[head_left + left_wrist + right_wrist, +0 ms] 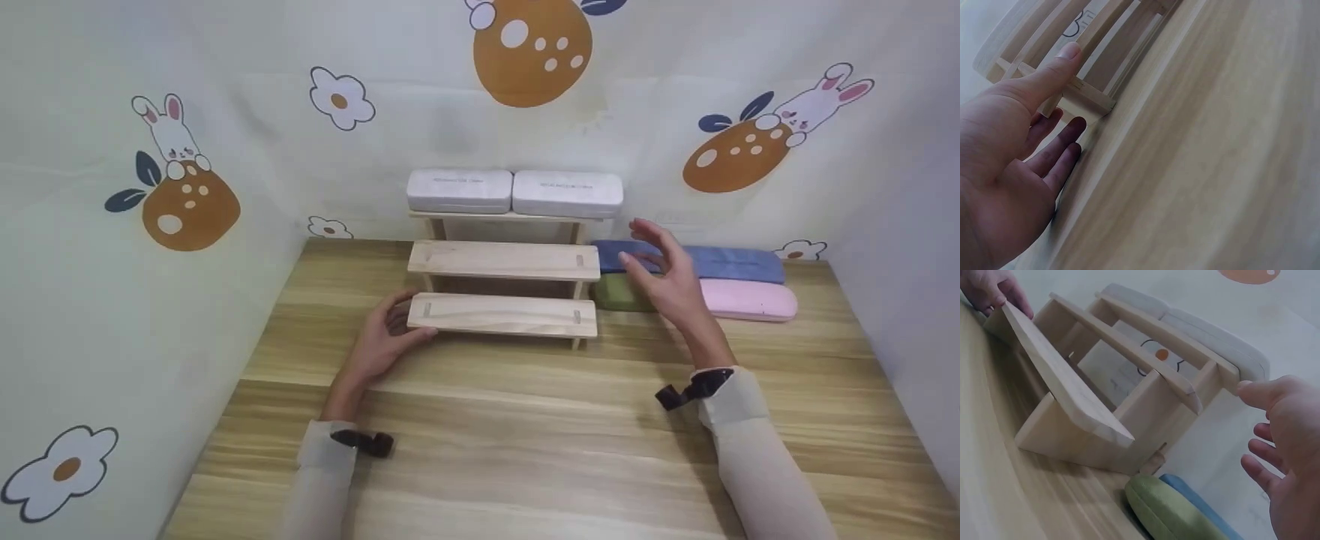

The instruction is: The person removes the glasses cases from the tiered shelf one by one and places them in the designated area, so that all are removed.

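Note:
A three-tier wooden display stand [502,315] stands against the back wall. My left hand [379,341] grips the left end of its lowest shelf, thumb along the front edge and the other fingers around the end; the left wrist view shows the thumb [1053,73] on the wood. Two white glasses cases, a left one [459,196] and a right one [568,199], lie side by side on the top shelf. To the right of the stand my right hand [671,289] hovers with fingers loosely bent, holding nothing. In the right wrist view its thumb [1261,392] appears near the top shelf's end.
Right of the stand lie a blue case [739,264], a pink case [754,300] and a green case [619,294], partly behind my right hand. Everything rests on a wood-grain table [525,450]. A patterned cloth wall [270,150] closes the back and sides.

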`<state>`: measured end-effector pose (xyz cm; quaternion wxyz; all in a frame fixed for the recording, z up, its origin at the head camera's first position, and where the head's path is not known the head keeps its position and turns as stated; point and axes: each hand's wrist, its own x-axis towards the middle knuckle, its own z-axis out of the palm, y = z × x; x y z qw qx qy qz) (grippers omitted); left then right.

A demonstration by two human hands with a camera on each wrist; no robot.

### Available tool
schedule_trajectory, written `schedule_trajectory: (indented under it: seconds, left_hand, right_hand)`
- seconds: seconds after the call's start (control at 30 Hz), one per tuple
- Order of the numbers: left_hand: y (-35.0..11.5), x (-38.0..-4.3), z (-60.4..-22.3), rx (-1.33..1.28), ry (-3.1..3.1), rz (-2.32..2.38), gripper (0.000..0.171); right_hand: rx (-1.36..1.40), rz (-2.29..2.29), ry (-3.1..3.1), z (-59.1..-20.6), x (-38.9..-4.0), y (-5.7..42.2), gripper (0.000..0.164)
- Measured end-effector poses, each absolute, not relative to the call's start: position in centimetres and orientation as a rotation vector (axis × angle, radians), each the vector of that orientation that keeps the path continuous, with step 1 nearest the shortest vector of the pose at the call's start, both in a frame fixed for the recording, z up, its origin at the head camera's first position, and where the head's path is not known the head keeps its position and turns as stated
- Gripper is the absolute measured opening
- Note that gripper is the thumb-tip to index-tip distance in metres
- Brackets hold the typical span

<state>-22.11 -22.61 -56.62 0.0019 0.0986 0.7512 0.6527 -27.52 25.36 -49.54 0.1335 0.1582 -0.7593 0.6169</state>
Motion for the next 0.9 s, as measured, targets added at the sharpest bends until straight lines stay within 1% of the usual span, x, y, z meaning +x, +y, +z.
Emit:
schedule_trajectory:
  seconds: [0.13,0.33,0.57,0.8,0.9]
  left_hand:
    - [-22.6,-22.1,-56.6,0.314,2.361,2.051,0.08]
    - [-22.7,-22.1,-56.7,0.32,2.379,2.041,0.079]
    - [-22.6,-22.1,-56.5,0.31,2.38,2.029,0.079]
    - [-22.6,-22.1,-56.5,0.311,2.383,2.031,0.08]
    - [-22.6,-22.1,-56.5,0.296,2.39,2.03,0.082]
  right_hand:
    - [0.477,1.715,-2.242,-49.0,-28.4,24.6,0.066]
    - [0.455,1.771,-2.218,-47.5,-29.5,23.3,0.074]
    - [0.428,1.855,-2.205,-44.8,-29.0,21.8,0.076]
    - [0.461,1.895,-2.153,-44.3,-29.5,21.0,0.076]
    - [0.45,1.901,-2.132,-44.6,-30.1,20.8,0.076]
